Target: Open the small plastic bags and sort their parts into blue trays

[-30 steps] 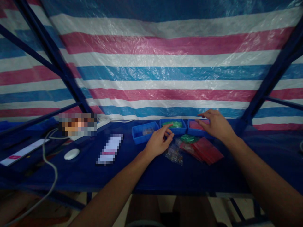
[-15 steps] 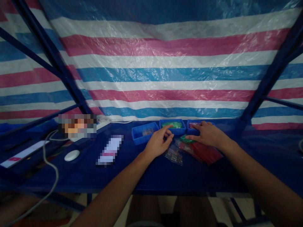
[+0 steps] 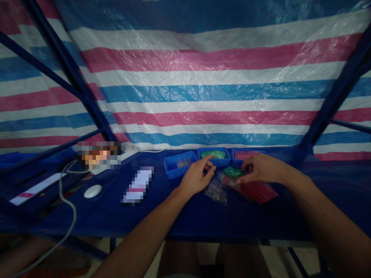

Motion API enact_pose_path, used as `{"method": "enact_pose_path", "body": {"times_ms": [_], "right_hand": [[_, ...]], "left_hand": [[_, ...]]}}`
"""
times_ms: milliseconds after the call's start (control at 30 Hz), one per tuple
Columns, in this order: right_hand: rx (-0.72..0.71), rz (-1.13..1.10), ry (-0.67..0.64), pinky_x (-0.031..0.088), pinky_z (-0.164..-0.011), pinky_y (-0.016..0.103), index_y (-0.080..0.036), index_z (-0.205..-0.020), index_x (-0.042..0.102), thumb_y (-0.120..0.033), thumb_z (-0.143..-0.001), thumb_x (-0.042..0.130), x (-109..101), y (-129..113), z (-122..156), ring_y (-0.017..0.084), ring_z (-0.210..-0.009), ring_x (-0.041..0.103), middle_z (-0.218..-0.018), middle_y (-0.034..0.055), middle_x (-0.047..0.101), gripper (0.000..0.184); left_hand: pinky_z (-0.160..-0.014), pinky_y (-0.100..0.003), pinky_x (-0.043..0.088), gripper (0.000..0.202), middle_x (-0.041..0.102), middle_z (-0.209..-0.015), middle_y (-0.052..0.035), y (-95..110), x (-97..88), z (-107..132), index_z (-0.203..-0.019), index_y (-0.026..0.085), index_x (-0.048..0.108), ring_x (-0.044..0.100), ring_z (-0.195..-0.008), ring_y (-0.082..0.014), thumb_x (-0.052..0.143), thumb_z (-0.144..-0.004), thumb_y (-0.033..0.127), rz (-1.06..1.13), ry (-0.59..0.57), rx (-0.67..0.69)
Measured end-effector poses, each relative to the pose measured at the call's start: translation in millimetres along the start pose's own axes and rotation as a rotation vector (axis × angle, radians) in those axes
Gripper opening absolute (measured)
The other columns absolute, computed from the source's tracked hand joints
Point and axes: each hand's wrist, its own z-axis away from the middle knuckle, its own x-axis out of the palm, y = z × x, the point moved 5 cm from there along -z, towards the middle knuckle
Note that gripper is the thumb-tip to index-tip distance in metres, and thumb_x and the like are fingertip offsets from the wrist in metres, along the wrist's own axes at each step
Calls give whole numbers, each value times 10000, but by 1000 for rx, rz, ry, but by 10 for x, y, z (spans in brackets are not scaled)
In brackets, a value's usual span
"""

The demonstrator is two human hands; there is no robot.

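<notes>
My left hand [image 3: 198,175] rests just in front of the middle blue bin [image 3: 214,162], fingers loosely bent and apart, holding nothing visible. Green plastic packets [image 3: 213,154] lie in that bin. Over a pile of red plastic packets [image 3: 257,190] hovers my right hand [image 3: 262,168], its thumb and curved fingers apart beside a green packet [image 3: 232,172]. Between the hands is a clear bag with small brownish pieces [image 3: 218,193]. Behind my right hand, the right blue bin [image 3: 236,162] has reddish packets in it. The left blue bin [image 3: 171,173] contains a clear bag [image 3: 184,163].
To the left lie a blurred-out phone [image 3: 139,185], a white oval object [image 3: 92,191] and a white cable [image 3: 74,214]. A power strip [image 3: 127,155] stands farther back. Blue metal posts [image 3: 324,100] and a striped plastic sheet [image 3: 203,92] enclose the blue table [image 3: 203,227].
My right hand has drawn back from the right bin toward the red and green packets, its fingers more curved. My left hand stays near the middle bin. The view has shifted slightly.
</notes>
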Motion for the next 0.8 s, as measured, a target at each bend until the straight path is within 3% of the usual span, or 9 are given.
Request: {"method": "enact_pose_path", "body": {"times_ms": [100,300,533,667,733,800], "right_hand": [[-36,-39,-98,351,-529,301,-230,-811,752,-735,-716,772,113,-8,-2,212,-609,642,-688,23,720,514],[-38,-364,-200,415,-520,285,-240,-944,731,-515,-858,689,141,-1,32,193,-571,653,-684,12,722,292],[-5,-477,-264,422,-468,255,-227,-924,660,-627,-741,817,270,78,28,168,-550,620,-708,-2,700,467],[-4,-568,-328,501,-513,275,-228,-1012,681,-584,-816,764,266,107,61,188,-597,671,-773,20,737,415],[-24,-591,-307,508,-529,277,-225,-1030,711,-560,-834,750,184,86,76,184,-603,672,-781,24,747,390],[-48,-652,-206,509,-545,276,-219,-1057,732,-554,-845,746,56,38,77,177,-614,667,-789,22,747,397]], "left_hand": [[-697,-255,536,402,716,-1003,-32,1,4,-2,-1432,232,551,672,-830,-157,552,-1035,296,14,-6,-2],[-687,-265,536,406,716,-990,-40,5,6,-4,-1430,232,559,673,-823,-171,546,-1037,331,16,-8,5],[-682,-264,530,405,721,-976,-35,14,10,-4,-1429,230,565,673,-794,-165,547,-1039,339,8,-12,-12],[-692,-266,530,402,722,-976,-34,12,7,-5,-1430,227,562,677,-814,-167,544,-1043,335,0,-11,-9],[-697,-270,534,401,722,-967,-33,5,6,-5,-1431,226,561,677,-812,-167,544,-1045,332,1,-7,-7],[-706,-279,544,400,725,-981,-40,6,7,-4,-1429,225,565,681,-824,-172,551,-1043,331,5,-2,-1]]}}
